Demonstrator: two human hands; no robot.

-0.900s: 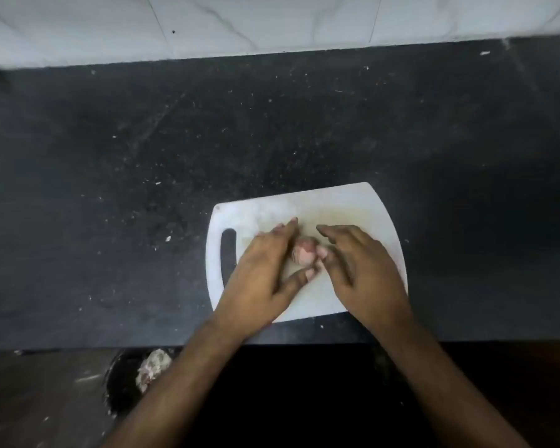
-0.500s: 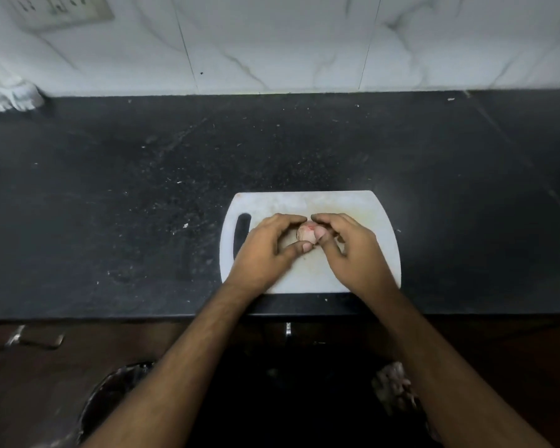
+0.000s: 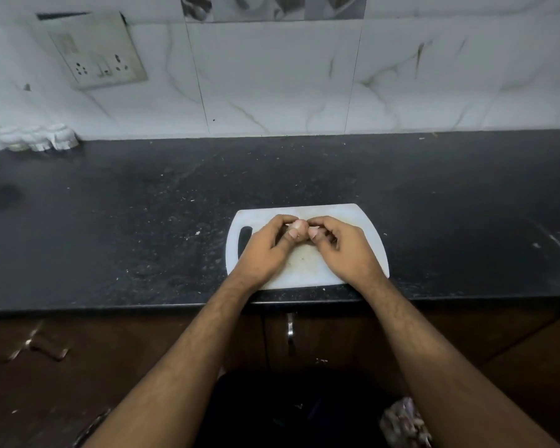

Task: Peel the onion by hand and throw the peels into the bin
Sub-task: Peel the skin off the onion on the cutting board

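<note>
A small pinkish onion [image 3: 301,228] is held over the white cutting board [image 3: 366,227], mostly hidden by fingers. My left hand [image 3: 267,250] grips it from the left, thumb pressed on its front. My right hand [image 3: 343,247] closes on it from the right, fingertips pinching at its top. Both hands rest low over the board. A heap of pinkish peels [image 3: 404,421] shows below at the bottom right, beside my right forearm; the bin itself is too dark to make out.
The board sits at the front edge of a black speckled countertop [image 3: 143,227]. A white tiled wall with a switch-and-socket plate [image 3: 97,51] stands behind. White ribbed objects [image 3: 36,137] sit at the far left. Dark cabinet doors with a metal handle [image 3: 290,328] lie below.
The view has tilted upward, showing more wall and the socket plate. Both hands have closed tighter around the onion, which is now more covered by fingers.
</note>
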